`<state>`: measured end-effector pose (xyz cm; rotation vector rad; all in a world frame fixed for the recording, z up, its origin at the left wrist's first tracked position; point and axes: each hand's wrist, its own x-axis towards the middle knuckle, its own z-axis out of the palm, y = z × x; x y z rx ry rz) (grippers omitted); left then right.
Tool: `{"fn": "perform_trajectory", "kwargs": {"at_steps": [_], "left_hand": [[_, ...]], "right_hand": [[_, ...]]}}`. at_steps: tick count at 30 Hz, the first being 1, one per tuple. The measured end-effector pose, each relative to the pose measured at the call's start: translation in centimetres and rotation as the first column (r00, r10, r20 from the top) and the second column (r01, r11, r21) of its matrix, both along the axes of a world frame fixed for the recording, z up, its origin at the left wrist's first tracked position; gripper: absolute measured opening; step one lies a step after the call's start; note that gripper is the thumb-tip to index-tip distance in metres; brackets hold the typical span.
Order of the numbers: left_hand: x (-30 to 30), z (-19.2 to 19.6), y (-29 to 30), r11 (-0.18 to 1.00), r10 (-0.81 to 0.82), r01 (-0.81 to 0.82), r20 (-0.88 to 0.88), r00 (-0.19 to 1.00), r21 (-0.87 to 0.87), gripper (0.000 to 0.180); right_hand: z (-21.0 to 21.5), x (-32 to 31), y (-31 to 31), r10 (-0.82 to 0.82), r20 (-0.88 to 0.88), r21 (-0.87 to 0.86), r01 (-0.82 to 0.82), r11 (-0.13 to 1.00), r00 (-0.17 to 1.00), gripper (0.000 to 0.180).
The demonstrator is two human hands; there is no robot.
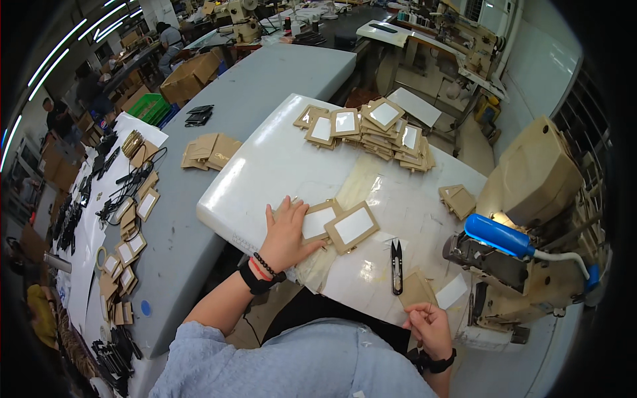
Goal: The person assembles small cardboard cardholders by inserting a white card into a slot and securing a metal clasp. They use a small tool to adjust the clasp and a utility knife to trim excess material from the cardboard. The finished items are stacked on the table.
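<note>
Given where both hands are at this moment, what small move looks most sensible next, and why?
Probably the right hand carries its tan piece toward the sewing machine: it already pinches that piece beside the machine, while the left hand lies flat on a framed piece.

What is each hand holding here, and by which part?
Right hand pinches a tan piece by its near edge. Left hand lies flat on a framed card, gripping nothing.
</note>
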<state>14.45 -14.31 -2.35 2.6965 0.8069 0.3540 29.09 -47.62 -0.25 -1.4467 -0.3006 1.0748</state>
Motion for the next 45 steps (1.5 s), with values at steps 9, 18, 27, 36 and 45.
{"fn": "perform_trajectory", "kwargs": {"at_steps": [9,18,27,36,45], "left_hand": [[-2.0,6.0,-4.1,0.994,-0.099,0.111,0.448,0.888,0.001,0.082],[0.0,7.6,-9.6,0.827,-0.505,0.562,0.416,0.757,-0.019,0.080],[0.8,7.4,-9.9,0.779,-0.526,0.616,0.412,0.744,-0.119,0.077],[0.2,7.2,-9.7,0.775,-0.509,0.613,0.425,0.749,-0.153,0.077],[0.2,6.7,-9.5,0.800,-0.500,0.589,0.415,0.760,-0.114,0.080]], "right_hand": [[1.4,1.4,-0.6,-0.046,0.078,-0.002,0.047,0.999,0.996,0.015],[6.3,1.1,3.5,-0.012,0.111,0.237,-0.014,0.971,0.994,0.023],[5.9,0.4,2.7,-0.091,0.119,0.261,0.057,0.964,0.989,0.020],[6.3,0.0,3.3,-0.074,0.182,0.275,0.022,0.961,0.981,0.016],[5.4,-0.3,3.7,-0.114,0.289,0.318,0.017,0.948,0.951,0.013]]}}
